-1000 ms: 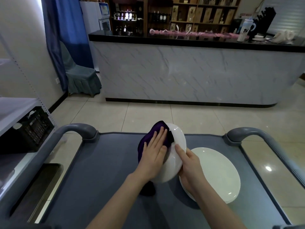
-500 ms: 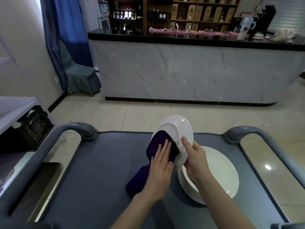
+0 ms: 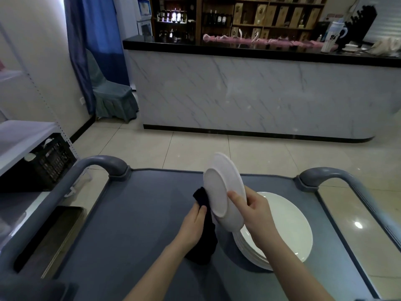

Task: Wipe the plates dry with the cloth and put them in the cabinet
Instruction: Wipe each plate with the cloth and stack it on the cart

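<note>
My right hand (image 3: 252,216) grips a white plate (image 3: 221,187) by its lower right rim and holds it nearly on edge above the cart, with its underside facing me. My left hand (image 3: 193,227) clutches a dark purple cloth (image 3: 204,242) just left of the plate, behind its lower edge. The cloth hangs down to the cart top. A stack of several white plates (image 3: 286,227) lies on the cart to the right, partly hidden by my right hand and forearm.
The grey service cart (image 3: 130,224) has raised curved handles at the far left (image 3: 102,164) and far right (image 3: 329,174). A white shelving unit with a black crate (image 3: 47,164) stands to the left. A marble-fronted counter (image 3: 249,94) crosses the room ahead.
The plate has been turned so its underside faces me and lifted slightly. The cloth has slid off the plate's face to its left edge, bunched in my left hand.
</note>
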